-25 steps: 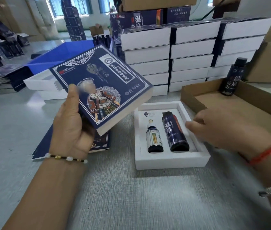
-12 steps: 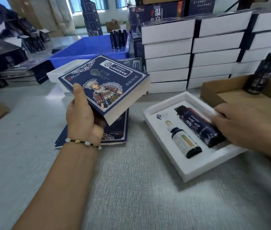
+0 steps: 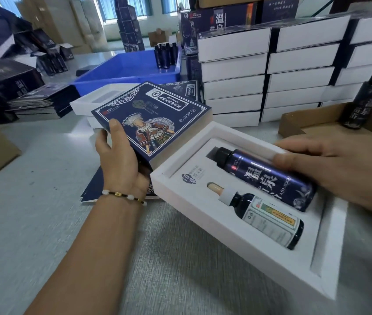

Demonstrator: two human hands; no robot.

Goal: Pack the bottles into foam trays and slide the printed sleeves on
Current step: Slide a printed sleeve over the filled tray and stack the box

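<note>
Bottles, one tall bottle [image 3: 269,179] and one dropper bottle [image 3: 264,219], are lying in the foam tray [image 3: 203,226]; right hand [image 3: 339,169] is gripping the tray's far edge, left hand [image 3: 121,160] is gripping the printed sleeve [image 3: 155,119].

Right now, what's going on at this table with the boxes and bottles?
A person is packing gift sets. The left hand holds a printed sleeve tilted above the table. The right hand grips the far edge of a white foam tray, thumb resting on the tall blue bottle. A small dropper bottle lies beside it. The sleeve is not yet on; finished boxes are stacked behind.
</note>
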